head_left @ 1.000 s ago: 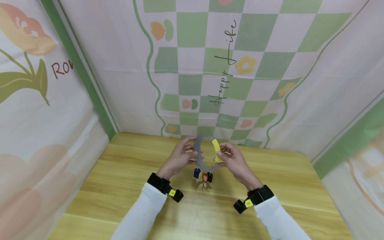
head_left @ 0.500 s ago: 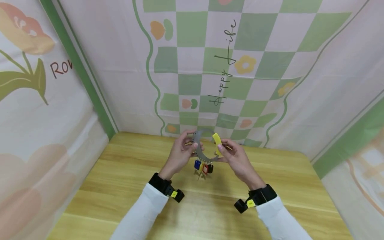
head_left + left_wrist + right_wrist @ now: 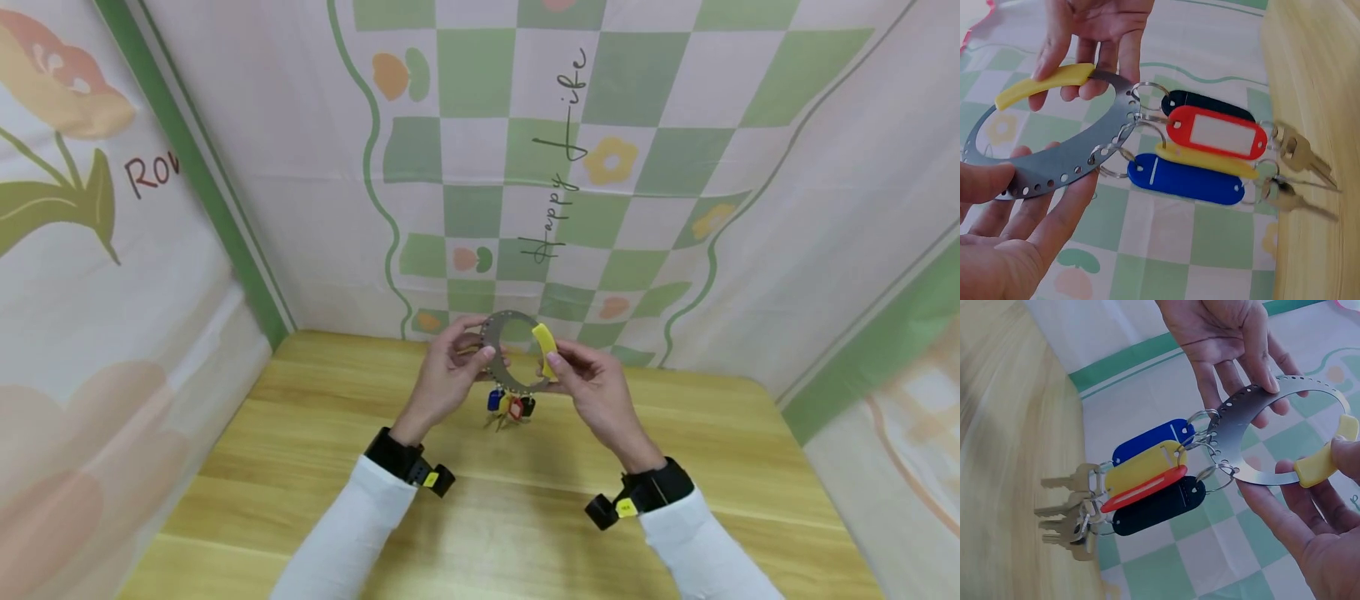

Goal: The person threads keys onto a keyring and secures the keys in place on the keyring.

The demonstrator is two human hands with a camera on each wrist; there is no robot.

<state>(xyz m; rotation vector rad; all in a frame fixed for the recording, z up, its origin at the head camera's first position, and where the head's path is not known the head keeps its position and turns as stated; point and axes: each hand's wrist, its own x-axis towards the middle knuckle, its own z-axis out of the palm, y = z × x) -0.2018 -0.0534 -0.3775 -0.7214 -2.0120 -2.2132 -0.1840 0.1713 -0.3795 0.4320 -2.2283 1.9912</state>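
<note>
A large flat metal key ring [image 3: 1054, 164], grey with a row of holes along its edge, is held up above the table between both hands. My left hand [image 3: 442, 383] pinches its perforated side, thumb on top and fingers beneath. On the opposite side, my right hand [image 3: 603, 400] pinches the yellow grip [image 3: 1325, 459]. From small split rings at the lower edge hang a blue tag [image 3: 1185, 181], a red tag [image 3: 1213, 132], a yellow tag [image 3: 1142, 470] and a black tag [image 3: 1160, 507]. Metal keys [image 3: 1294, 149] dangle from the tags' far ends, partly overlapping.
The wooden table [image 3: 487, 533] extends under both arms. Behind it hangs a white cloth [image 3: 480, 75] with green checks, flowers and lettering. More printed cloth [image 3: 60, 317] encloses the left side, and another panel [image 3: 885, 433] the right.
Both hands have lifted the key ring a little, upward in the head view. The tags and keys have risen with it, and both grips stay the same.
</note>
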